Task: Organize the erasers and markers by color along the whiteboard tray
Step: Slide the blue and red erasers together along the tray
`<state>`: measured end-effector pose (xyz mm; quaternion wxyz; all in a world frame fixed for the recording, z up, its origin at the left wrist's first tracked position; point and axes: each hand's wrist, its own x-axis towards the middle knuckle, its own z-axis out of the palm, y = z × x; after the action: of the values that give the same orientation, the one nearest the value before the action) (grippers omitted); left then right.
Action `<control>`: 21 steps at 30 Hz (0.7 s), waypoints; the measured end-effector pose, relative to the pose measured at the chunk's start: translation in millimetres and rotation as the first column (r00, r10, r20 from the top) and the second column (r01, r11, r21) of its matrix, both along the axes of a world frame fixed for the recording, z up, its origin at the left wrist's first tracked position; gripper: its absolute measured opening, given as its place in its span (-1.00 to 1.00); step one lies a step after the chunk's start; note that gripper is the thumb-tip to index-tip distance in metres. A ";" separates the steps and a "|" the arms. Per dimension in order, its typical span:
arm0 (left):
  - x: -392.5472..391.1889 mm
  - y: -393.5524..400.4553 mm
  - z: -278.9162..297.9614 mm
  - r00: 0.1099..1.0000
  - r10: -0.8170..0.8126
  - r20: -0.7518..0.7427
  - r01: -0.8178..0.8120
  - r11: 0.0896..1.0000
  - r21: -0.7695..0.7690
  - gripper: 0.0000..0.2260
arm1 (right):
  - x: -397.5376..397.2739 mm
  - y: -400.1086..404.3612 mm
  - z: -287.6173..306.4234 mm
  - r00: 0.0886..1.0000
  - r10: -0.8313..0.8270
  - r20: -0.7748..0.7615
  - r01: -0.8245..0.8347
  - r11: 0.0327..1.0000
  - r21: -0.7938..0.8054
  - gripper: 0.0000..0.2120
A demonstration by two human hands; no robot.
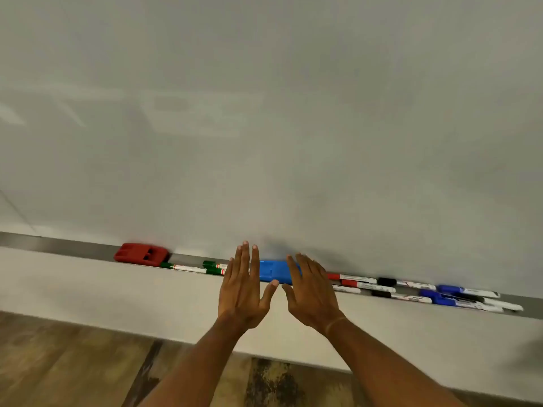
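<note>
A blue plastic block eraser (274,271) lies near the middle of the narrow grey metal whiteboard tray (58,245), between the left hand (244,292) and the right hand (311,295). Both hands are flat with fingers spread, gripping nothing. Toward the tray's left end sit green-capped white markers (188,268) and a red plastic eraser (141,254). Toward its right end lie red-capped markers (357,282), black-capped markers (393,284) and blue-capped markers (458,295).

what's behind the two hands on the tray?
A blue eraser lies in the tray, showing between the open left hand and right hand. Its ends are covered by the fingers, and so is any tray section or marker behind the hands.
</note>
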<state>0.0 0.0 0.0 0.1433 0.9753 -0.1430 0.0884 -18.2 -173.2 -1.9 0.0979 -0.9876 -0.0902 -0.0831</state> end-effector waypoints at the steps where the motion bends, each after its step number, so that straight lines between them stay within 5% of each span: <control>1: 3.3 -1.6 -2.9 1.000 0.015 -0.014 -0.015 1.000 -0.004 -0.24 | 7.4 -0.9 -3.6 1.000 0.014 0.009 -0.014 1.000 -0.006 -0.41; 21: 33.1 9.7 -39.1 0.992 0.096 -0.084 -0.089 0.992 0.090 -0.24 | 73.3 23.4 -35.4 0.978 0.113 -0.174 -0.148 0.968 -0.202 -0.53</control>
<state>33.1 9.7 -39.1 0.1031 0.9891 -0.0949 0.0457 55.2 -149.8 -37.4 0.0035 -0.9877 -0.1555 0.0138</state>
